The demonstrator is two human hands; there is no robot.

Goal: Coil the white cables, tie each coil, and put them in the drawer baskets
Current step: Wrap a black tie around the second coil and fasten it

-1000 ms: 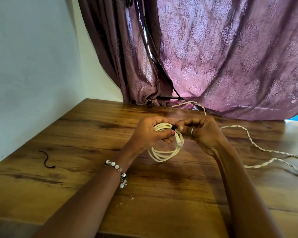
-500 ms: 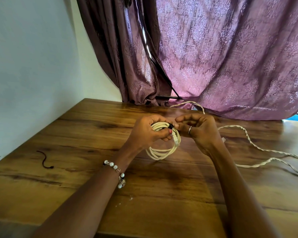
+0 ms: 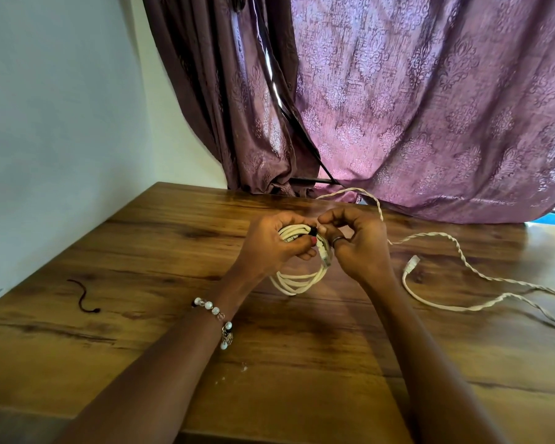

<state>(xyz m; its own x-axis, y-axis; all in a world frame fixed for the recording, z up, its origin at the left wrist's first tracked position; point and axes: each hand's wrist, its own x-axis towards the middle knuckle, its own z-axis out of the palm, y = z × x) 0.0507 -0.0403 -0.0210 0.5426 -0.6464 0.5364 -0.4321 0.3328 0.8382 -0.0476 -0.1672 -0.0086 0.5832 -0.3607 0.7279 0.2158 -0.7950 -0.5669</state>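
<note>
Centrally, above the wooden bench, the left hand grips a coiled white cable; the right hand pinches a black tie at the coil's twelve o'clock. Loose cable trails toward three o'clock.

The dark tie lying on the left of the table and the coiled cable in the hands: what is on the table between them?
In the head view, only bare wood of the table lies between the dark tie and the coiled cable.
</note>
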